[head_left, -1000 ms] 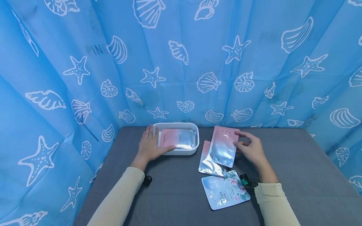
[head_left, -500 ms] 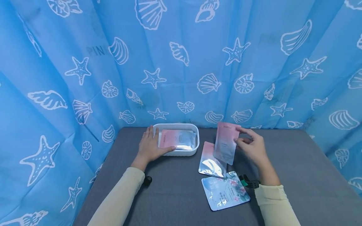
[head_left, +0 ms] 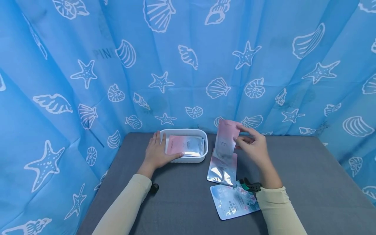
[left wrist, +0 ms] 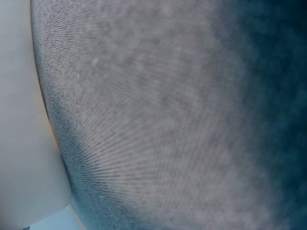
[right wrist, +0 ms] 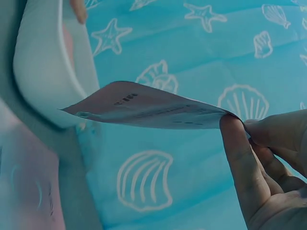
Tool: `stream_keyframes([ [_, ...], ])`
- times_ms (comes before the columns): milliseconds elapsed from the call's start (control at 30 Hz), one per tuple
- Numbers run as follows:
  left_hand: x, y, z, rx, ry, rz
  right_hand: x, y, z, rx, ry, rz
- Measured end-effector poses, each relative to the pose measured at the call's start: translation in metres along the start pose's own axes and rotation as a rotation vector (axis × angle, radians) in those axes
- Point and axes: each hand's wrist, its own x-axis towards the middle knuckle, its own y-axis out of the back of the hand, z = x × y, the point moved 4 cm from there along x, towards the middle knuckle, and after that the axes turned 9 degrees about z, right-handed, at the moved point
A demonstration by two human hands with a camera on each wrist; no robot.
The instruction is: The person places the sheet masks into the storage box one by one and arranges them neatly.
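Note:
My right hand (head_left: 255,147) pinches the edge of a pink-to-silver foil sachet (head_left: 227,135), lifted at a tilt above the table. In the right wrist view this sachet (right wrist: 148,108) shows nearly edge-on between thumb and fingers. Another pink-silver sachet (head_left: 221,171) lies just below it. With spread, straight fingers, my left hand (head_left: 156,152) rests against the left end of a white plastic tub (head_left: 188,159), its thumb along the front rim. Inside the tub lie pink-silver sachets (head_left: 177,143). The left wrist view shows only the tub's wall (left wrist: 24,120) and blurred grey cloth.
A pale blue floral sachet (head_left: 233,202) lies nearer the front, partly covered by the right wrist strap (head_left: 251,186). Grey cloth (head_left: 182,202) covers the table. A blue shell-print curtain (head_left: 176,65) hangs behind it.
The right hand has raised the pinched sachet off the one beneath, tilted it up, then shifted it left towards the tub. The left hand has stayed at the tub.

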Motion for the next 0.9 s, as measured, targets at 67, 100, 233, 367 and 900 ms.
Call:
stream_keyframes([
  [67, 0.0, 0.0, 0.0, 0.003, -0.001, 0.0, 0.002, -0.004, -0.003, 0.008, 0.015, 0.012],
  [100, 0.0, 0.0, 0.0, 0.002, -0.001, -0.001, 0.003, -0.006, -0.003, 0.02, 0.021, 0.021],
  [233, 0.0, -0.001, 0.0, -0.002, -0.005, -0.001, 0.005, -0.013, -0.006, 0.063, 0.026, 0.055],
  [367, 0.0, 0.001, -0.001, -0.011, -0.007, 0.0, 0.007, -0.022, -0.011, 0.105, 0.019, 0.068],
  [900, -0.002, 0.007, 0.005, -0.002, -0.002, -0.003, 0.007, -0.056, -0.008, 0.154, -0.067, 0.095],
])
